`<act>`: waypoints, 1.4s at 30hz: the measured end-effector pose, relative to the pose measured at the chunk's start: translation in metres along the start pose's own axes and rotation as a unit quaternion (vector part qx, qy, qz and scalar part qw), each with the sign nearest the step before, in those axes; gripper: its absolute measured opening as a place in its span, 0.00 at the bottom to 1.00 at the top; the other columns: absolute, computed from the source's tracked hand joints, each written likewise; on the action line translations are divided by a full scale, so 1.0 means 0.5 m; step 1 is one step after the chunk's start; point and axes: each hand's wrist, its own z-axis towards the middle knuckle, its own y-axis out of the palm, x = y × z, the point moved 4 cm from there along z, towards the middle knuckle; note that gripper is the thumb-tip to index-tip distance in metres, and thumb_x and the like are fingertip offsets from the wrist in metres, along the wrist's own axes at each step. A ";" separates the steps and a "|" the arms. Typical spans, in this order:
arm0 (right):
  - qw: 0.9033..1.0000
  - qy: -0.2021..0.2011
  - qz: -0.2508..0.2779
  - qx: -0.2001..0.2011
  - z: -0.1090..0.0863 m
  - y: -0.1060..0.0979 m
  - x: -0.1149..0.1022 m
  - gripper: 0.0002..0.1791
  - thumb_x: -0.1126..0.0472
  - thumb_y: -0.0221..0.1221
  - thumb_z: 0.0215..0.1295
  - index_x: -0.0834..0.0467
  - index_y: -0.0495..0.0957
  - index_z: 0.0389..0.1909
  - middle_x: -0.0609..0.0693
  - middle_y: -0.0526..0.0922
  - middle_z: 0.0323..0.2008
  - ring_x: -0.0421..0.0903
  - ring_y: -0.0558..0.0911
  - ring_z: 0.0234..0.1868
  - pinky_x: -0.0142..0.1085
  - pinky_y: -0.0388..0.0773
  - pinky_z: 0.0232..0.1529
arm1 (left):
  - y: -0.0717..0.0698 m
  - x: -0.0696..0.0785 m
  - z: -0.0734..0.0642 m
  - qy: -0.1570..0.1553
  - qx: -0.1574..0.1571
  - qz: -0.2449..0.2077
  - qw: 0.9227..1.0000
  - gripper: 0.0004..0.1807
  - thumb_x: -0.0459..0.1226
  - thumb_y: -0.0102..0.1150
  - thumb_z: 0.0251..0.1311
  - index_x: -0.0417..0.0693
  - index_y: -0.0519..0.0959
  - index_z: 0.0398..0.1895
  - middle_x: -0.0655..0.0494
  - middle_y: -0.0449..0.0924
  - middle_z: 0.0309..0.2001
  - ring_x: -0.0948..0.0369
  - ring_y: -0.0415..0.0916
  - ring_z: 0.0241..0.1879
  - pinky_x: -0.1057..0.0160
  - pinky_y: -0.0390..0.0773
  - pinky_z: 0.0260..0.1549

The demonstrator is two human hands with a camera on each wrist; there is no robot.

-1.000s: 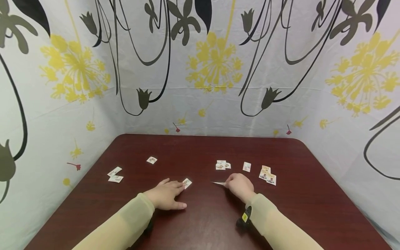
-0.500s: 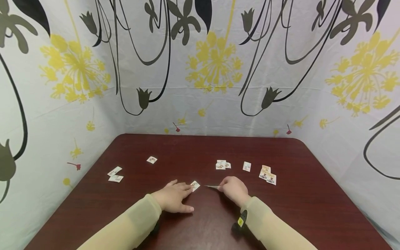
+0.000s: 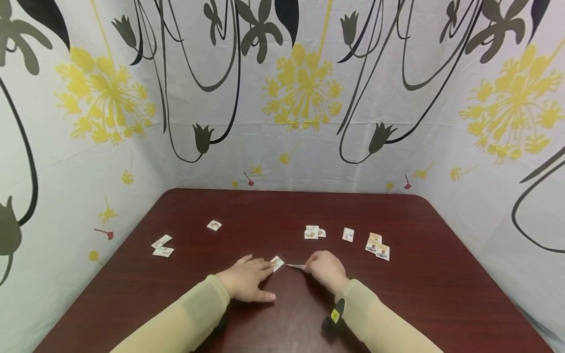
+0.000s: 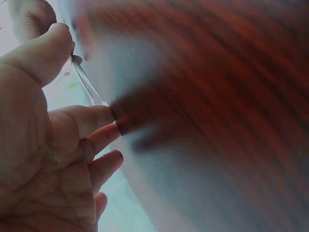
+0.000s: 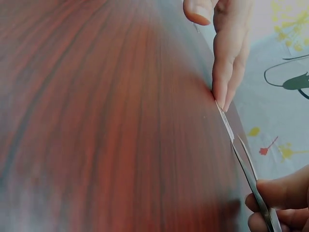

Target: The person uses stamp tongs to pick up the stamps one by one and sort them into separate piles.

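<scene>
Nearest you are two pale yellow-green sleeves (image 3: 174, 316) (image 3: 388, 321), with one black device bearing a yellow label (image 3: 339, 311) at the right cuff. Your left hand (image 3: 247, 280) lies palm down, its fingers extended and its thumb spread wide, with the fingertips on one small white rectangular paper card (image 3: 277, 264) printed with a picture; the card lies flat on the dark red-brown wood-grain desk (image 3: 282, 318), between your two hands. Your right hand (image 3: 327, 268) has its grip closed around one pair of slim silver metal tweezers (image 5: 248, 176), whose two prongs stand a narrow gap apart; one tip is at the card's edge, though you cannot tell whether it touches. Beyond, ten more small cards lie about: three overlapping yellow-and-white cards (image 3: 382, 252) on the right, two overlapping white cards (image 3: 163, 252) well to the left, one single white card (image 3: 348, 235) right of centre, three clustered white cards (image 3: 311, 235) just left of it, and one lone tilted white card (image 3: 214, 225) farther left. Behind the desk hangs white cloth (image 3: 309, 162) printed with yellow and grey flowers.
</scene>
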 end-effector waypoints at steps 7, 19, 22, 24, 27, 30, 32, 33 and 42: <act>1.000 0.009 0.019 0.007 0.003 0.009 -0.007 0.05 0.58 0.65 0.50 0.51 0.83 0.19 0.42 0.80 0.23 0.41 0.75 0.26 0.40 0.72 0.30 | 0.002 -0.001 0.003 0.005 0.003 0.000 1.000 0.43 0.65 0.52 0.58 0.48 0.67 0.70 0.56 0.63 0.70 0.55 0.56 0.71 0.49 0.48 0.69; 1.000 0.017 0.020 0.007 0.014 0.014 -0.002 0.05 0.59 0.64 0.53 0.51 0.83 0.20 0.42 0.80 0.25 0.42 0.76 0.28 0.42 0.73 0.33 | 0.001 0.011 0.003 0.029 0.005 -0.004 1.000 0.42 0.65 0.51 0.60 0.48 0.66 0.70 0.57 0.62 0.70 0.55 0.55 0.71 0.48 0.48 0.69; 1.000 0.022 0.019 0.011 0.016 0.014 -0.002 0.05 0.59 0.64 0.53 0.50 0.82 0.20 0.41 0.80 0.24 0.42 0.76 0.29 0.42 0.73 0.34 | 0.002 0.016 0.004 0.039 0.007 -0.001 0.999 0.42 0.65 0.50 0.60 0.48 0.67 0.70 0.57 0.62 0.70 0.55 0.56 0.71 0.48 0.48 0.69; 1.000 0.019 0.017 0.014 0.017 0.013 -0.003 0.05 0.59 0.64 0.53 0.50 0.82 0.20 0.41 0.80 0.24 0.42 0.76 0.29 0.41 0.73 0.33 | 0.001 0.019 0.004 0.045 0.007 -0.003 0.999 0.42 0.65 0.50 0.60 0.48 0.67 0.69 0.57 0.62 0.70 0.55 0.56 0.70 0.48 0.48 0.69; 1.000 0.014 0.014 0.014 0.019 0.012 -0.002 0.05 0.59 0.64 0.52 0.50 0.82 0.20 0.41 0.80 0.24 0.42 0.76 0.29 0.41 0.72 0.32 | -0.002 0.020 0.005 0.049 0.005 -0.011 0.999 0.41 0.64 0.51 0.60 0.48 0.66 0.70 0.57 0.62 0.70 0.55 0.56 0.70 0.48 0.48 0.69; 1.000 0.008 0.012 0.010 0.020 0.010 -0.002 0.04 0.59 0.65 0.52 0.50 0.82 0.20 0.41 0.81 0.25 0.42 0.76 0.29 0.40 0.72 0.31 | -0.008 0.012 0.008 0.045 0.008 -0.019 0.999 0.41 0.63 0.52 0.60 0.48 0.66 0.70 0.56 0.62 0.70 0.54 0.56 0.70 0.47 0.48 0.69; 1.000 0.007 0.013 0.005 0.019 0.008 -0.001 0.04 0.60 0.65 0.51 0.50 0.82 0.20 0.41 0.81 0.25 0.42 0.76 0.28 0.40 0.72 0.31 | -0.011 0.002 0.013 0.035 0.008 -0.024 0.999 0.41 0.63 0.52 0.60 0.49 0.65 0.71 0.56 0.61 0.71 0.54 0.55 0.71 0.47 0.48 0.69; 1.000 0.006 0.013 0.003 0.019 0.008 -0.001 0.05 0.60 0.65 0.51 0.50 0.82 0.20 0.41 0.81 0.25 0.42 0.76 0.28 0.40 0.72 0.31 | -0.011 -0.005 0.016 0.031 0.007 -0.025 0.999 0.41 0.63 0.53 0.60 0.49 0.64 0.71 0.56 0.61 0.71 0.53 0.55 0.71 0.47 0.47 0.69; 1.000 0.006 0.015 0.001 0.017 0.009 0.001 0.05 0.59 0.66 0.51 0.49 0.82 0.19 0.41 0.81 0.25 0.41 0.76 0.29 0.40 0.72 0.32 | -0.002 -0.025 0.033 0.035 -0.027 -0.021 0.999 0.40 0.65 0.48 0.61 0.59 0.61 0.73 0.63 0.56 0.73 0.56 0.51 0.72 0.45 0.46 0.68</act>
